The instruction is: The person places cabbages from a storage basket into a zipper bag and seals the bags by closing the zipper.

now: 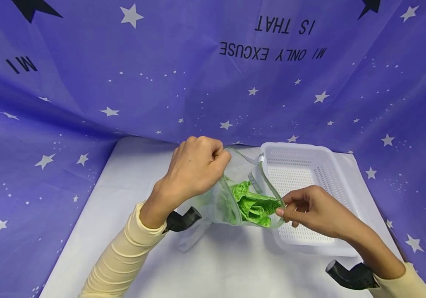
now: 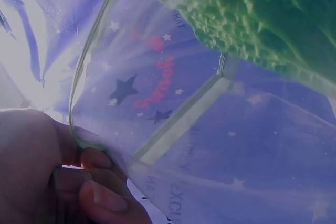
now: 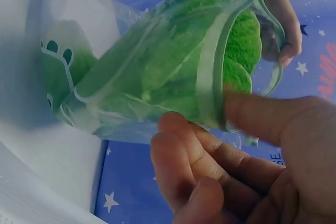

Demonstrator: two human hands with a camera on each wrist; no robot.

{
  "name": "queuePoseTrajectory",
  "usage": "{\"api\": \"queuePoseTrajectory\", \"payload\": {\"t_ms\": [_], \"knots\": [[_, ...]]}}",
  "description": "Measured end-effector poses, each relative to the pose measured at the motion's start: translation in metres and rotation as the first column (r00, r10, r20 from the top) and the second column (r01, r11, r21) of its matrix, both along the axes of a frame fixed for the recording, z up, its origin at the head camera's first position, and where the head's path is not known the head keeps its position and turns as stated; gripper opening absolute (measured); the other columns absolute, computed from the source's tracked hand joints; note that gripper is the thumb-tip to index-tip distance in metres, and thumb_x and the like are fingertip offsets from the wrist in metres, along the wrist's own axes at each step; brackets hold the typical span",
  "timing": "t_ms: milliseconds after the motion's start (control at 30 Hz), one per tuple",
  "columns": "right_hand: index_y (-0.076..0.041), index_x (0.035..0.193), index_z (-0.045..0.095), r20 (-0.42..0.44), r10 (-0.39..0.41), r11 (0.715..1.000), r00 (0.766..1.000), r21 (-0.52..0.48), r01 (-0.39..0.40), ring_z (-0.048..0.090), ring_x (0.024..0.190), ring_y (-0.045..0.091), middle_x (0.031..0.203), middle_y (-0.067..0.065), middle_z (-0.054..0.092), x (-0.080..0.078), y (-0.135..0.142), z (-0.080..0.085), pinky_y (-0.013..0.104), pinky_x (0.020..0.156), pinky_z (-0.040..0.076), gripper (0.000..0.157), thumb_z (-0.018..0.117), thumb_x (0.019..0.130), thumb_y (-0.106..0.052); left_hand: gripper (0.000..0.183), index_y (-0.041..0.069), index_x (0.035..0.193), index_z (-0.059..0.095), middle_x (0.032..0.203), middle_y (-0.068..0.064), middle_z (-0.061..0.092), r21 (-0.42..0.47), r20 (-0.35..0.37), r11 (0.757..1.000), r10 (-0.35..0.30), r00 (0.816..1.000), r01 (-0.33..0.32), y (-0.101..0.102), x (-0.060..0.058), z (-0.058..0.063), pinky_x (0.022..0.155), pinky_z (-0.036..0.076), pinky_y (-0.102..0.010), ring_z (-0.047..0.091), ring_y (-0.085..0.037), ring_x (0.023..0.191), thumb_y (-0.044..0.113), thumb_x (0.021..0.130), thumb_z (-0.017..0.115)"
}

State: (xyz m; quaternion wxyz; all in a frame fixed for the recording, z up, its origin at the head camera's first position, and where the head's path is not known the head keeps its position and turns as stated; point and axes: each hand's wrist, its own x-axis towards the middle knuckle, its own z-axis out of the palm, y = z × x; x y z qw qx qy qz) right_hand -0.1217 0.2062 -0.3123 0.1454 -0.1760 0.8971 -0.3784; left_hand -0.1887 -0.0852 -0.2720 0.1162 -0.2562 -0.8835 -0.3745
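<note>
A clear zip bag (image 1: 218, 205) with a green-edged mouth hangs tilted between my two hands, its mouth spread wide. Crinkled green lettuce leaves (image 1: 254, 205) fill it and show through the opening and the clear wall. My left hand (image 1: 198, 165) grips the far left part of the rim; the left wrist view shows its thumb and fingertips on the bag's edge (image 2: 79, 87). On the right side, my right hand (image 1: 319, 211) pinches the rim between thumb and fingers. The bag's lower end, seen in the right wrist view, carries a printed white line (image 3: 71, 77).
A white perforated plastic basket (image 1: 291, 178) stands on the white table (image 1: 94, 231), right behind the bag's mouth and under my right hand. Purple star-printed cloth (image 1: 183, 95) rises around the table at the back and sides.
</note>
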Motion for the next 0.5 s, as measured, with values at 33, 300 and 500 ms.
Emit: {"api": "queuePoseTrajectory", "payload": {"t_ms": [33,300,500], "knots": [[-0.011,0.087,0.071,-0.002,0.006,1.000,1.000,0.005,-0.006,0.063,0.059,0.013,0.069,-0.008,0.065,-0.001,0.000,0.001,0.029,0.049,0.047,0.015,0.068,0.094,-0.024,0.034,0.017,0.051,0.034,0.047,0.010,0.024,0.001,0.004,1.000,-0.003,1.000,0.003,-0.001,0.001,0.001,0.042,0.022,-0.027,0.025,-0.008,0.045,0.010,0.081,0.050],[-0.010,0.080,0.071,-0.126,0.022,0.997,0.992,-0.072,-0.031,0.061,0.052,0.016,0.063,-0.002,0.064,-0.026,0.000,0.040,0.028,0.043,0.044,0.015,0.066,0.094,-0.008,0.038,0.016,0.051,0.032,0.048,0.007,0.024,0.086,-0.029,0.996,0.026,0.999,-0.023,-0.019,-0.002,0.015,0.044,0.018,-0.027,0.026,-0.010,0.045,0.010,0.083,0.050],[0.011,0.084,0.067,-0.088,0.091,0.830,0.992,-0.544,-0.125,0.060,0.049,0.018,0.068,0.014,0.065,-0.054,-0.002,0.078,0.028,0.040,0.037,0.015,0.056,0.094,0.011,0.041,0.013,0.050,0.030,0.049,0.003,0.023,0.235,-0.038,0.972,0.029,0.999,-0.020,-0.038,-0.001,0.023,0.044,0.016,-0.027,0.022,-0.011,0.047,0.005,0.084,0.052]]}}
